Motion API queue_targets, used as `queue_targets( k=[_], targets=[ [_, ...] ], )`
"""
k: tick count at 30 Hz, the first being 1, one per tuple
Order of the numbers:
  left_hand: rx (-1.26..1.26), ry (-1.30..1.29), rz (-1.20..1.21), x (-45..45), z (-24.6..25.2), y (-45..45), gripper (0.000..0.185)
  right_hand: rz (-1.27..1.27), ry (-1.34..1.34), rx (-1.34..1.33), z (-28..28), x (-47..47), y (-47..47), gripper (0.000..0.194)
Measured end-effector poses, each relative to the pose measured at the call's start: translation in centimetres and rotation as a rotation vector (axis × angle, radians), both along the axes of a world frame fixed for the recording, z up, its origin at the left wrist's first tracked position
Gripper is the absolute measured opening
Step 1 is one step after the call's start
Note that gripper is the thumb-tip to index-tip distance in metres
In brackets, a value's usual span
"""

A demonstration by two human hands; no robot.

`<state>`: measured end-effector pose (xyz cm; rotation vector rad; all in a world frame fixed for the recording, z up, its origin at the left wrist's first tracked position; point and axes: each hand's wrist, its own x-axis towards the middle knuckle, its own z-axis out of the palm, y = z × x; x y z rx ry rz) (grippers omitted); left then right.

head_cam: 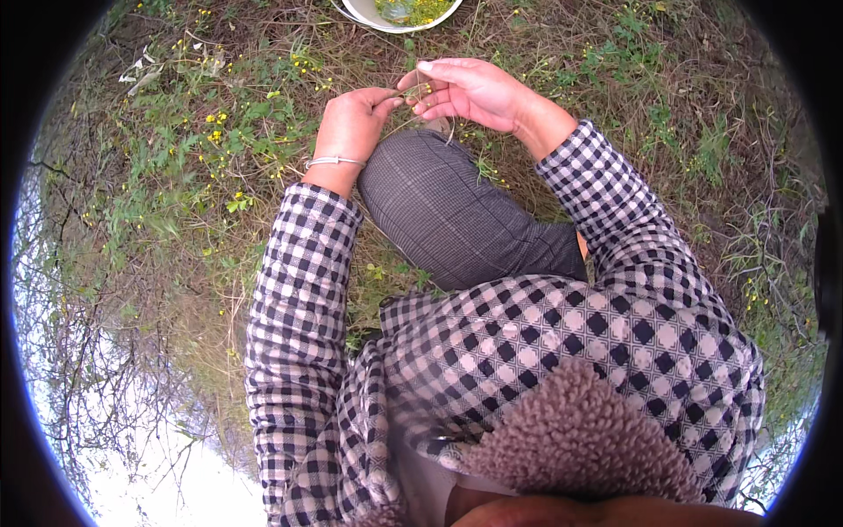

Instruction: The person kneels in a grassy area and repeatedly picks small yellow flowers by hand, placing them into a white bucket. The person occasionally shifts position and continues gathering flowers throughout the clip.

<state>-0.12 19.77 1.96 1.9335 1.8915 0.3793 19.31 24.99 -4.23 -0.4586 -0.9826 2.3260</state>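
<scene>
My left hand [352, 122], with a bracelet at the wrist, pinches a thin plant stem between thumb and forefinger. Small yellow flower heads [427, 88] on this sprig lie between the two hands. From the right, my right hand [477, 92] reaches around them, palm partly turned up. Its thumb is apart from the loosely curled fingers, which are at the flower heads; no firm grip shows. Beyond both hands stands a white bucket [402, 29], cut off by the top edge of the view, with yellow flowers and some greenery inside.
Below the hands is my bent knee in grey checked trousers [448, 204]. Green plants with yellow flowers [216, 125] grow on the left among dry grass. More leafy plants [629, 43] stand at the upper right. Bare twigs [118, 402] rise at the lower left.
</scene>
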Motion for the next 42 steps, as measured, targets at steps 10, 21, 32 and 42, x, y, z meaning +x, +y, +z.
queue_targets(
  k=[10, 21, 32, 42],
  targets=[
    [0.101, 0.111, -0.073, -0.2, 0.4, 0.2, 0.020, -0.139, -0.289, 0.371, -0.1, -1.0, -0.2, 0.023],
    [0.095, 0.181, -0.140, -1.4, -0.1, 0.9, 0.018, -0.284, -0.153, -0.249, -2.3, -0.3, -2.6, 0.016],
    [0.106, 0.108, -0.053, -0.9, 0.4, 0.3, 0.023, -0.217, 0.089, -0.385, -3.6, 2.0, -1.5, 0.036],
    [-0.041, 0.025, 0.005, -2.9, 0.6, -3.5, 0.024, -0.221, 0.067, -0.436, -4.2, 2.8, -1.7, 0.047]
  ],
)
